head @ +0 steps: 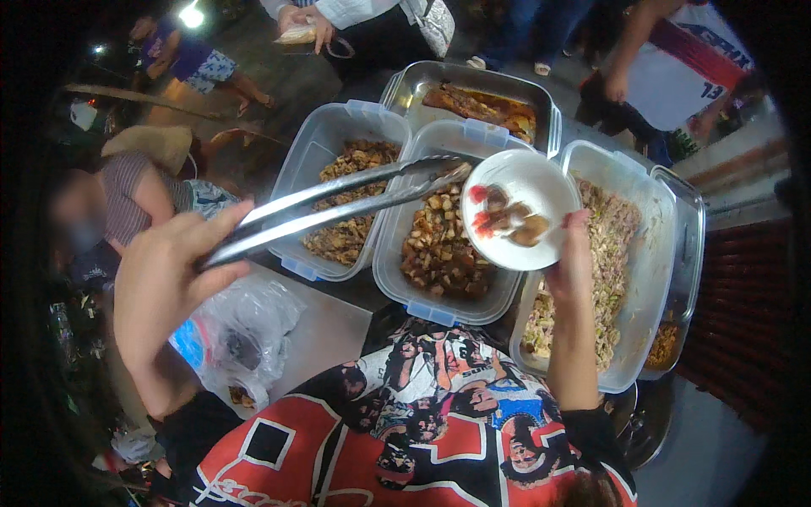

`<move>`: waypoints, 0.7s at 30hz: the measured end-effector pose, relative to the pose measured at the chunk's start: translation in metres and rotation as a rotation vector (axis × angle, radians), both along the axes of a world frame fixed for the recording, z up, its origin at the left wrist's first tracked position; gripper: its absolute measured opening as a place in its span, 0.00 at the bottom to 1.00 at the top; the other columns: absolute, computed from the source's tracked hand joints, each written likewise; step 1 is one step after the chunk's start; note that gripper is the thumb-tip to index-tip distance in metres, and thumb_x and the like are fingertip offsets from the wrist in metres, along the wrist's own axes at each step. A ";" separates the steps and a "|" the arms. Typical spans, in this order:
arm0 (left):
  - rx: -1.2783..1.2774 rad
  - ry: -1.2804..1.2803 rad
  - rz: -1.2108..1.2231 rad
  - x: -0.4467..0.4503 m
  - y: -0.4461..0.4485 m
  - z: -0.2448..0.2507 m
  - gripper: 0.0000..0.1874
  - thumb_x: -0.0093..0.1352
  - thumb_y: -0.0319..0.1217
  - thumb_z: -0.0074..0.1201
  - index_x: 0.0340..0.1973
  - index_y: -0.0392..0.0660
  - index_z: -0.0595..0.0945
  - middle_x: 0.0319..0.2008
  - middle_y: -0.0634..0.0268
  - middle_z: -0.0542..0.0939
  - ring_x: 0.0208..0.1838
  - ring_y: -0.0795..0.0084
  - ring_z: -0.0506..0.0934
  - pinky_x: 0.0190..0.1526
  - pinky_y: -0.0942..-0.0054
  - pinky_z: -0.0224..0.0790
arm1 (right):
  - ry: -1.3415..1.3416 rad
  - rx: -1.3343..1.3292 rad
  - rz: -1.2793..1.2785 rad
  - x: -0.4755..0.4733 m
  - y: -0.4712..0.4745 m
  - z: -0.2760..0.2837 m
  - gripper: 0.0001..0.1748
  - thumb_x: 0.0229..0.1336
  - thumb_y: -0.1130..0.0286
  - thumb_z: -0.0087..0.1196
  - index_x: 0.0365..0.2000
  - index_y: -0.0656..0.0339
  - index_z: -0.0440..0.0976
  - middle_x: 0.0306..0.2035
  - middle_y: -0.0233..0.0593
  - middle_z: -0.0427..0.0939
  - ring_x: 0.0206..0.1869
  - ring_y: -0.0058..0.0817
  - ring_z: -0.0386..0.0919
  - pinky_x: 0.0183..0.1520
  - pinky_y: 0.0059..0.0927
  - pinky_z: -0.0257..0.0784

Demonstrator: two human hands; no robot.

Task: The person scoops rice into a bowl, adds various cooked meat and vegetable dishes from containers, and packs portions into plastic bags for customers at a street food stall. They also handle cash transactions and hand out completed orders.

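Observation:
My left hand (pixel 180 266) grips metal tongs (pixel 329 196), which reach rightward over the plastic food tubs. Their tips meet near the rim of a white bowl (pixel 491 247); whether they pinch something is unclear. That bowl is tilted towards me in my right hand (pixel 570 250), with brown pieces of food (pixel 519 225) and small red bits (pixel 483 222) inside. Beneath the bowl stands a clear tub (pixel 388 260) of diced brown meat (pixel 437 253). To its left, another tub (pixel 294 158) holds browned chopped food (pixel 345 234). A larger tub (pixel 649 304) of pale chopped mixture (pixel 611 272) lies under my right forearm.
Behind the tubs sits a steel tray (pixel 405 85) with meat in reddish sauce. Another clear container (pixel 694 253) stands far right. Plastic bags (pixel 253 329) lie by my left forearm. Several people stand or sit around, one holding a wrapped item (pixel 298 33).

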State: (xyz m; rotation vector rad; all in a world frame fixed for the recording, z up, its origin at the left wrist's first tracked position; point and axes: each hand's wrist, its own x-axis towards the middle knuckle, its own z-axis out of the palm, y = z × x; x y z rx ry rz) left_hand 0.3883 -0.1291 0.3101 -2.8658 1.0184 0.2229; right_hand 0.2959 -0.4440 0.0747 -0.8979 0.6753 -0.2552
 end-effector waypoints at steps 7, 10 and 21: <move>0.310 -0.077 -0.307 0.025 -0.050 -0.078 0.17 0.56 0.34 0.57 0.41 0.50 0.76 0.28 0.62 0.78 0.31 0.63 0.79 0.28 0.68 0.71 | -0.010 -0.058 -0.202 -0.021 -0.051 0.009 0.34 0.60 0.43 0.34 0.54 0.63 0.57 0.48 0.44 0.69 0.48 0.34 0.72 0.48 0.38 0.73; 0.447 -0.130 -0.355 0.052 -0.087 -0.146 0.15 0.59 0.34 0.52 0.41 0.47 0.76 0.29 0.60 0.78 0.30 0.63 0.79 0.27 0.69 0.72 | 0.015 -0.047 -0.213 -0.026 -0.044 0.002 0.34 0.60 0.43 0.35 0.53 0.63 0.57 0.48 0.44 0.69 0.48 0.35 0.73 0.47 0.38 0.73; 0.496 -0.057 -0.187 0.047 -0.061 -0.091 0.20 0.56 0.39 0.57 0.45 0.56 0.76 0.29 0.62 0.78 0.32 0.62 0.79 0.29 0.66 0.72 | -0.021 -0.028 -0.088 -0.030 -0.029 0.001 0.31 0.59 0.43 0.36 0.49 0.62 0.61 0.45 0.40 0.69 0.47 0.31 0.71 0.48 0.37 0.70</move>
